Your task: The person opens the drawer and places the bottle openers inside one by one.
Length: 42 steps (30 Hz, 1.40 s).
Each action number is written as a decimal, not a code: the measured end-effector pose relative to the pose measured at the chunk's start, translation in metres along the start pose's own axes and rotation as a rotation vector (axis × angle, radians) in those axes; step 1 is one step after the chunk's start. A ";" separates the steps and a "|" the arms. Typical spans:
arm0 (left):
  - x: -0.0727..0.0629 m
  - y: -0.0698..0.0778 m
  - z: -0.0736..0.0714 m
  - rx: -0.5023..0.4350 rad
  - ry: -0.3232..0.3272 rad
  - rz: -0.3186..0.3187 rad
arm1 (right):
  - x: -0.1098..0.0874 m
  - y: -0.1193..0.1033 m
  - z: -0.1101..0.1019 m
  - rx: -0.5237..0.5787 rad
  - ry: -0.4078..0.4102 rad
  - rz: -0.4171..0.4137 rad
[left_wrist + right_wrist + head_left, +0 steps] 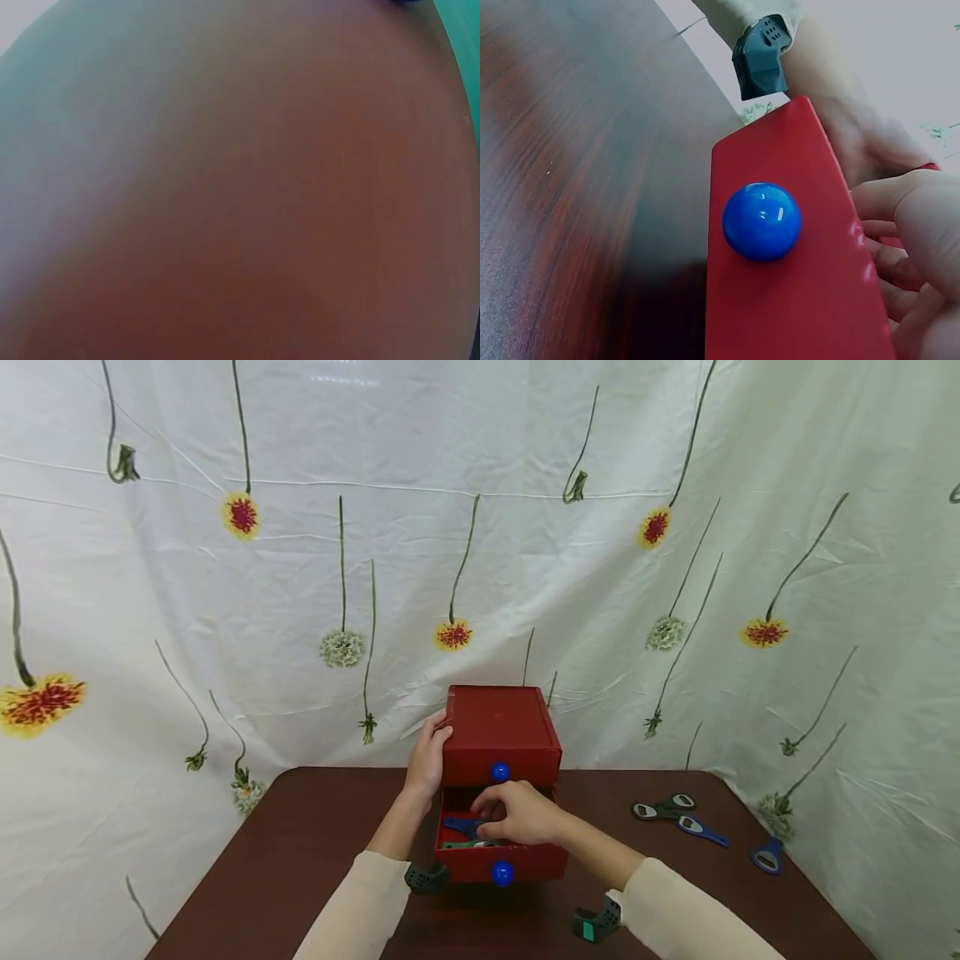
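A small red chest of drawers [501, 718] with blue ball knobs stands on the table, its lower drawer [465, 865] pulled out. My left hand [427, 760] rests along the chest's left side, fingers extended at the top edge. My right hand [525, 814] reaches over the drawer front, fingers loosely bent, thumb apart from them. Inside, a blue bottle opener [460, 825] and a green-handled opener [459, 844] lie by the fingertips. In the right wrist view, fingers [889, 199] dip behind the front panel with its blue knob [761, 221]. The left wrist view is blurred.
On the table's right lie a black bottle opener [663, 809], a blue one [702, 831] beside it, and another blue one [767, 857] near the right edge. The dark brown table [330, 835] backs onto a white flowered curtain [285, 610].
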<state>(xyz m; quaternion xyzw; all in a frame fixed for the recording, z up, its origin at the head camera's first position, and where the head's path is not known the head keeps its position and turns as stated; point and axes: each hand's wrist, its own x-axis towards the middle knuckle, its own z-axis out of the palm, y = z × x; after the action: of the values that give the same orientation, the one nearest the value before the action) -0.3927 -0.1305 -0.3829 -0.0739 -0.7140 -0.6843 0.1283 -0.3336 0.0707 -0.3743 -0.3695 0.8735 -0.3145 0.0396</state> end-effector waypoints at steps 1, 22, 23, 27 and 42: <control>0.000 0.000 0.000 -0.001 0.000 0.002 | -0.002 0.000 -0.001 -0.002 0.001 -0.002; 0.001 0.000 0.000 0.009 -0.016 0.028 | -0.054 0.018 -0.049 -0.028 0.115 0.063; 0.001 0.000 0.001 0.009 -0.015 0.029 | -0.057 0.020 -0.051 -0.030 0.120 0.069; 0.001 0.000 0.002 0.012 -0.011 0.038 | -0.065 0.027 -0.057 -0.037 0.137 0.085; 0.004 -0.002 0.002 0.018 -0.012 0.017 | -0.107 0.072 -0.089 -0.036 0.229 0.184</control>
<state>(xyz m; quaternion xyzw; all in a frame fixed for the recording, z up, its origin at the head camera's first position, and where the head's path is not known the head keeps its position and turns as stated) -0.3971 -0.1289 -0.3834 -0.0828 -0.7204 -0.6761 0.1306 -0.3274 0.2267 -0.3620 -0.2501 0.9081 -0.3338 -0.0380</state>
